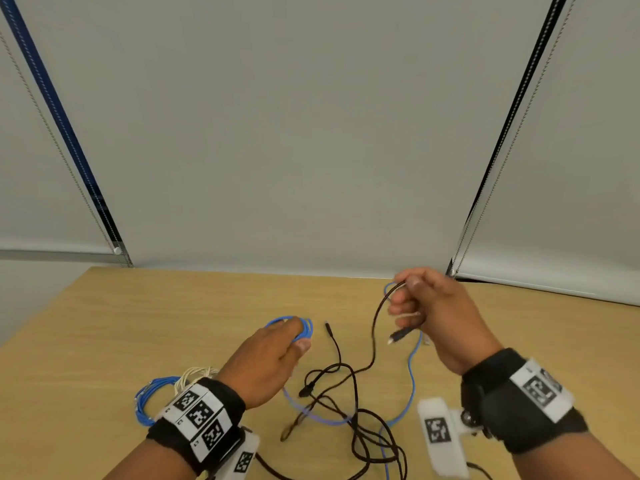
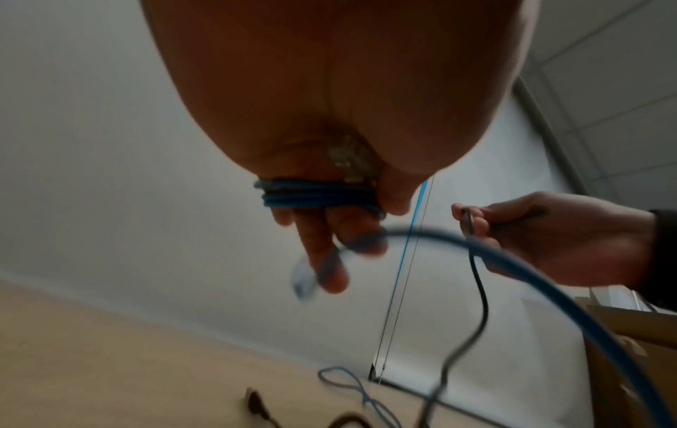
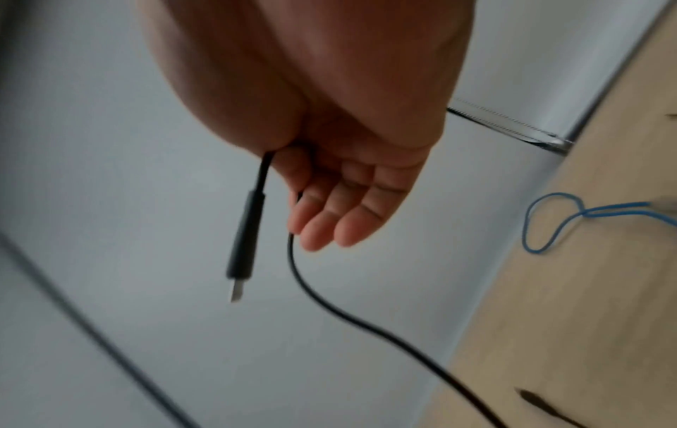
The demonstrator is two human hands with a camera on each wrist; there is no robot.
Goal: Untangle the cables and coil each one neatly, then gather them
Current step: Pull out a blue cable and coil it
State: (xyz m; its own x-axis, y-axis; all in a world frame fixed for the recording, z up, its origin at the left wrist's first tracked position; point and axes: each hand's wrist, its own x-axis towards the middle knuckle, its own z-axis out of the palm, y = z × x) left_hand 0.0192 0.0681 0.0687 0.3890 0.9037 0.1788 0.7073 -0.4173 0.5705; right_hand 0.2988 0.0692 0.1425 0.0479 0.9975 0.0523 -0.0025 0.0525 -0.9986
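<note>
My left hand (image 1: 277, 351) holds a small coil of blue cable (image 1: 304, 329) wound round its fingers (image 2: 326, 254); the coil (image 2: 315, 197) shows close up in the left wrist view, and its loose tail (image 1: 412, 375) runs over the table. My right hand (image 1: 426, 306), raised above the table at the right, grips a black cable (image 1: 375, 320) near its plug (image 3: 245, 228), which hangs free below the fist (image 1: 401, 334). The rest of the black cable lies tangled (image 1: 346, 393) with the blue tail between my wrists.
A finished blue coil (image 1: 145, 400) and a white coil (image 1: 194, 375) lie by my left wrist on the wooden table (image 1: 138, 323). A loose black plug end (image 1: 328, 329) lies mid-table. Grey blinds (image 1: 311, 133) with hanging cords stand behind the table's far edge.
</note>
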